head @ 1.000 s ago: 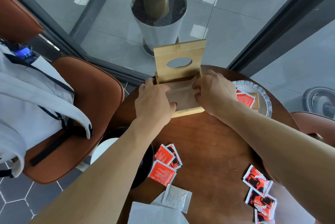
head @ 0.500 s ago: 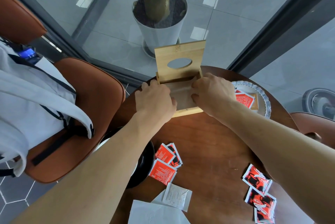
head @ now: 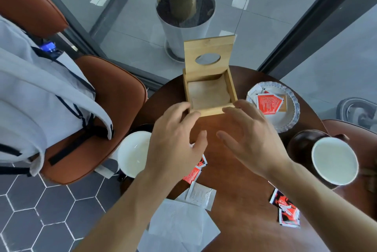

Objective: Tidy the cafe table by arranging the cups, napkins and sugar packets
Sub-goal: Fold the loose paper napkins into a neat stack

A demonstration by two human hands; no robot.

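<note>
A wooden napkin box (head: 210,112) stands at the far side of the round brown table (head: 240,194), lid up, with napkins (head: 208,93) lying inside. My left hand (head: 173,139) and my right hand (head: 251,135) hover just in front of the box, fingers spread, holding nothing. A white plate (head: 289,117) to the right holds red sugar packets (head: 267,103). One white cup (head: 133,152) sits at the left, another white cup (head: 334,161) on a dark saucer at the right. Loose packets (head: 287,213) and white napkins (head: 179,227) lie near me.
An orange chair (head: 106,109) with a white backpack (head: 36,96) stands left of the table. A potted trunk (head: 184,19) sits behind glass beyond the box. More red packets (head: 193,172) lie under my left wrist. A white packet (head: 201,195) rests on the napkins.
Both hands have left the inside of the box and drawn back toward me, fingers spreading. The napkins now lie flat in the box.
</note>
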